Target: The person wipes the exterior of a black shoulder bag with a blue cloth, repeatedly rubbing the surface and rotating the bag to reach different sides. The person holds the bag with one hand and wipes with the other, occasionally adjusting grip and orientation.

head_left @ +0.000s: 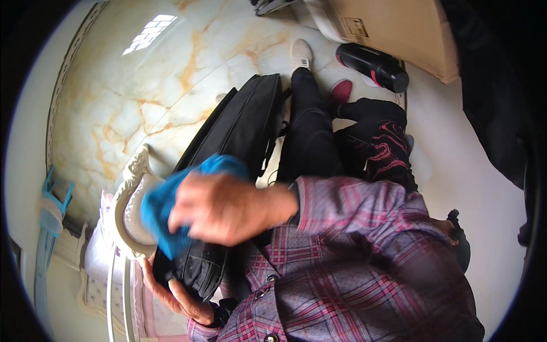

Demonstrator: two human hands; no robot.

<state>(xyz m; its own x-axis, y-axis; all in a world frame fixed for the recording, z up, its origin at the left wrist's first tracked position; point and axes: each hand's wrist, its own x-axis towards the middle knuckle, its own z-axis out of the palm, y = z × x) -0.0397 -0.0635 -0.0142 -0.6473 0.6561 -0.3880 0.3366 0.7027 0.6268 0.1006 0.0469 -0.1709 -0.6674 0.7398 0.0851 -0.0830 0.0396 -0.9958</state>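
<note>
A blue cloth (pixel 164 213) is bunched in my right hand (pixel 226 209), which is blurred. The cloth lies over the upper side of a long black fabric bag (pixel 239 124). At the bag's near end, my left hand (pixel 183 299) grips its edge, with the thumb on one side and fingers on the other. The bag has seams along its length and a pocket near this end. It extends away from me beside my legs in dark trousers (pixel 312 124). Part of the bag is hidden under the cloth and my right hand.
Close to the bag's left side stands a white carved furniture end (pixel 132 209), with white rails (pixel 115 295) below it. A cardboard box (pixel 397 34) is at the upper right, near a black cylindrical container with red bands (pixel 372 67). Marble-patterned floor (pixel 141 94) spreads ahead.
</note>
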